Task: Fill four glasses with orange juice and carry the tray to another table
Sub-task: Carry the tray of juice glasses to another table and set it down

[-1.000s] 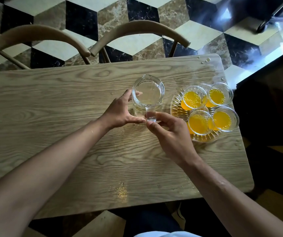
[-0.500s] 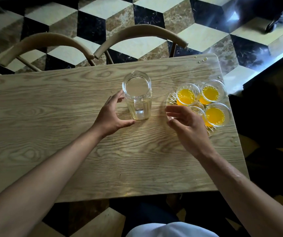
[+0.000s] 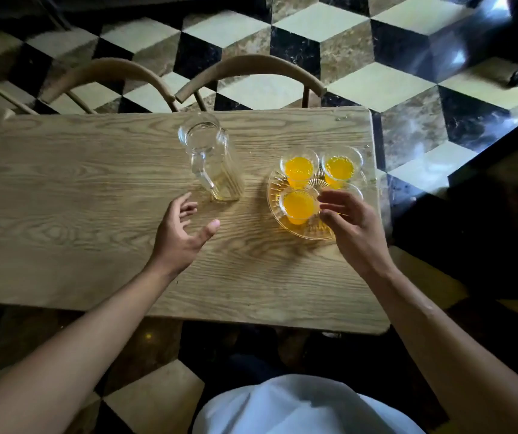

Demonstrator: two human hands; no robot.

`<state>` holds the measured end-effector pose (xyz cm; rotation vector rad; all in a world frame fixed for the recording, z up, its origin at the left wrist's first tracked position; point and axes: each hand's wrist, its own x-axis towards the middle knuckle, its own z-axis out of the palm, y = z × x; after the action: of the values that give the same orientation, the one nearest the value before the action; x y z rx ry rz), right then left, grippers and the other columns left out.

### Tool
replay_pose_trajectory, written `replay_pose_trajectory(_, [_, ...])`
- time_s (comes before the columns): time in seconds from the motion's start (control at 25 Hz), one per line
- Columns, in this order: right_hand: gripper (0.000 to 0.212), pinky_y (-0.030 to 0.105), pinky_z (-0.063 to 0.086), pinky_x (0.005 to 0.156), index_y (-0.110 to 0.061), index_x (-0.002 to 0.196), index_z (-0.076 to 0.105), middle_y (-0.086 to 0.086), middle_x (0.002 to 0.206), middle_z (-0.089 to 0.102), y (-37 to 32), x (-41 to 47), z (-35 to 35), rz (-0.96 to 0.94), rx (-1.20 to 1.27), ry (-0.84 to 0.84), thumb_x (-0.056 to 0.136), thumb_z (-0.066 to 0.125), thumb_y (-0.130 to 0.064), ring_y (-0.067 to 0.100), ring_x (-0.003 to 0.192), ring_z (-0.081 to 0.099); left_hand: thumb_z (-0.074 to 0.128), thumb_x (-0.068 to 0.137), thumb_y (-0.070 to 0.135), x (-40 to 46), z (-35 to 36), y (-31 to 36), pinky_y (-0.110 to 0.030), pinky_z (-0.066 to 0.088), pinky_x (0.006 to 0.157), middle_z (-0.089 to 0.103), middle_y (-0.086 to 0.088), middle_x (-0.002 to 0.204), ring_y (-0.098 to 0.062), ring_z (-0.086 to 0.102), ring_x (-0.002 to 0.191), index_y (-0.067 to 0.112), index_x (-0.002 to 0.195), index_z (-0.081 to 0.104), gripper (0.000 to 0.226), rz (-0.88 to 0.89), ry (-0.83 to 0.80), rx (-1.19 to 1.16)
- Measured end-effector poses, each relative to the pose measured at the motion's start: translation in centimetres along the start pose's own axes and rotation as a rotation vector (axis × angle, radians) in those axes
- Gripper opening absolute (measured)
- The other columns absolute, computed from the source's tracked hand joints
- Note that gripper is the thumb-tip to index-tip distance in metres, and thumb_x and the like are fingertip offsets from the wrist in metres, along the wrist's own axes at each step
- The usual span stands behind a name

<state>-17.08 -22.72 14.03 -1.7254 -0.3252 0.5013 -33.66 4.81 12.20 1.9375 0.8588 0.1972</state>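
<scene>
Four glasses look filled, so we judge the pouring done and only the carry left. Our table [image 3: 95, 198] bears the emptied jug [image 3: 214, 164] upright near its far edge, and the tray [image 3: 275, 195] by the right edge with the glasses [image 3: 298, 204] on it. Our left hand [image 3: 179, 236] hovers spread and empty; our right hand [image 3: 350, 220], fingers apart, reaches over the tray, gripping nothing yet.
</scene>
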Motion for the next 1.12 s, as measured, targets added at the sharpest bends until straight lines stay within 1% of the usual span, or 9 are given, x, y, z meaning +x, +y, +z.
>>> replay_pose_trajectory(0.12, [0.030, 0.036, 0.059, 0.091, -0.022, 0.121, 0.070, -0.002, 0.116, 0.075, 1.2, -0.2, -2.8, 0.008, -0.017, -0.003, 0.093, 0.069, -0.009, 0.015, 0.108, 0.071, 0.077, 0.066, 0.059, -3.0, 3.3, 0.9, -0.047, 0.049, 0.113, 0.059, -0.009, 0.133, -0.019, 0.059, 0.124, 0.009, 0.149, 0.044, 0.102, -0.006, 0.015, -0.009])
replay_pose_trajectory(0.24, [0.031, 0.036, 0.059, 0.091, -0.018, 0.122, 0.071, -0.001, 0.116, 0.075, 2.3, 0.1, -5.4, 0.017, -0.067, 0.000, 0.092, 0.069, -0.010, 0.016, 0.105, 0.072, 0.077, 0.068, 0.058, -4.4, 6.1, 2.3, -0.050, 0.049, 0.113, 0.060, -0.006, 0.131, -0.021, 0.061, 0.126, 0.024, 0.144, 0.046, 0.088, 0.007, 0.012, -0.011])
replay_pose_trajectory(0.32, [0.030, 0.035, 0.058, 0.091, -0.016, 0.121, 0.071, 0.000, 0.114, 0.075, 2.8, 0.5, -7.0, 0.025, -0.089, 0.009, 0.092, 0.069, -0.008, 0.018, 0.104, 0.072, 0.076, 0.070, 0.059, -4.5, 7.5, 3.0, -0.048, 0.050, 0.112, 0.061, -0.004, 0.129, -0.018, 0.061, 0.123, 0.029, 0.139, 0.046, 0.081, 0.006, 0.013, -0.014])
replay_pose_trajectory(0.56, [0.027, 0.039, 0.059, 0.094, -0.009, 0.121, 0.071, 0.004, 0.113, 0.076, 5.4, 2.0, -10.3, 0.108, -0.167, 0.088, 0.095, 0.068, -0.005, 0.020, 0.102, 0.073, 0.070, 0.075, 0.062, -2.7, 10.0, 3.4, -0.044, 0.054, 0.107, 0.071, -0.002, 0.121, -0.019, 0.069, 0.117, 0.016, 0.129, 0.066, 0.071, -0.003, -0.075, 0.071])
replay_pose_trajectory(0.68, [0.025, 0.049, 0.063, 0.084, -0.011, 0.120, 0.072, 0.004, 0.111, 0.077, 6.9, 2.9, -10.7, 0.180, -0.185, 0.122, 0.096, 0.067, -0.009, 0.017, 0.098, 0.075, 0.068, 0.076, 0.061, -0.8, 10.7, 3.0, -0.043, 0.054, 0.106, 0.072, 0.000, 0.119, -0.020, 0.070, 0.116, 0.020, 0.125, 0.068, 0.064, -0.022, -0.085, 0.104])
replay_pose_trajectory(0.8, [0.026, 0.050, 0.062, 0.089, -0.012, 0.121, 0.071, 0.003, 0.110, 0.077, 8.1, 3.8, -10.6, 0.240, -0.211, 0.142, 0.095, 0.067, -0.009, 0.019, 0.100, 0.075, 0.070, 0.076, 0.056, 1.6, 11.2, 2.0, -0.050, 0.057, 0.104, 0.072, 0.000, 0.115, -0.023, 0.072, 0.112, 0.027, 0.122, 0.067, 0.055, -0.072, -0.083, 0.084])
replay_pose_trajectory(0.88, [0.028, 0.048, 0.061, 0.092, -0.010, 0.123, 0.071, 0.003, 0.110, 0.077, 8.9, 4.6, -10.3, 0.277, -0.235, 0.144, 0.095, 0.067, -0.009, 0.017, 0.100, 0.075, 0.074, 0.081, 0.044, 3.2, 11.6, 1.2, -0.050, 0.058, 0.102, 0.072, -0.002, 0.114, -0.022, 0.072, 0.110, 0.019, 0.125, 0.068, 0.051, -0.091, -0.083, 0.077])
replay_pose_trajectory(1.0, [0.029, 0.047, 0.061, 0.092, -0.012, 0.123, 0.070, 0.002, 0.109, 0.077, 9.8, 5.9, -9.5, 0.331, -0.268, 0.156, 0.094, 0.068, -0.011, 0.017, 0.099, 0.075, 0.075, 0.092, 0.012, 5.9, 12.5, 0.3, -0.044, 0.059, 0.100, 0.070, -0.005, 0.114, -0.011, 0.068, 0.099, 0.006, 0.129, 0.067, 0.039, -0.120, -0.093, 0.072])
replay_pose_trajectory(1.12, [0.031, 0.043, 0.062, 0.091, -0.012, 0.127, 0.068, -0.001, 0.108, 0.076, 10.2, 6.9, -8.8, 0.368, -0.314, 0.167, 0.095, 0.068, -0.013, 0.017, 0.098, 0.074, 0.074, 0.092, 0.006, 8.2, 13.3, -0.2, -0.019, 0.057, 0.088, 0.071, -0.007, 0.116, -0.013, 0.066, 0.100, 0.006, 0.132, 0.066, 0.041, -0.142, -0.083, 0.079])
